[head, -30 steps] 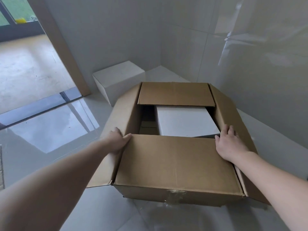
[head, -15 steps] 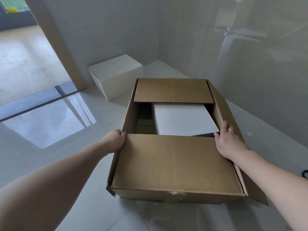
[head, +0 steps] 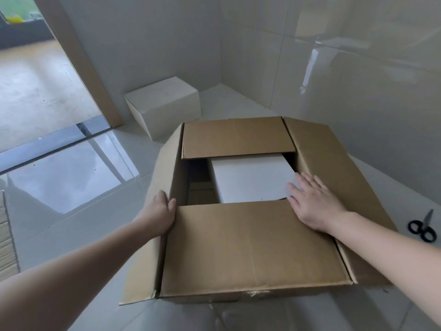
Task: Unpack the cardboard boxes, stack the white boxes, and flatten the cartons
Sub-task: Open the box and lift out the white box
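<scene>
We kneel over the open cardboard carton (head: 250,244) on the tiled floor (head: 71,211), our left hand (head: 160,213) gripping its left wall, fingers curled over the edge. Our right hand (head: 315,203) lies flat, fingers released, across the carton's near flap and the white box (head: 250,181) inside. A second white box (head: 164,106) sits beyond the carton; scissors (head: 422,226) lie to its right.

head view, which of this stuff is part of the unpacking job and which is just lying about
Part of the job:
carton, open, flaps spread
white box inside it
second white box by the wall
left hand on the carton's left edge
right hand, flat at the first white box's corner

Lying about:
scissors on the floor, right
</scene>
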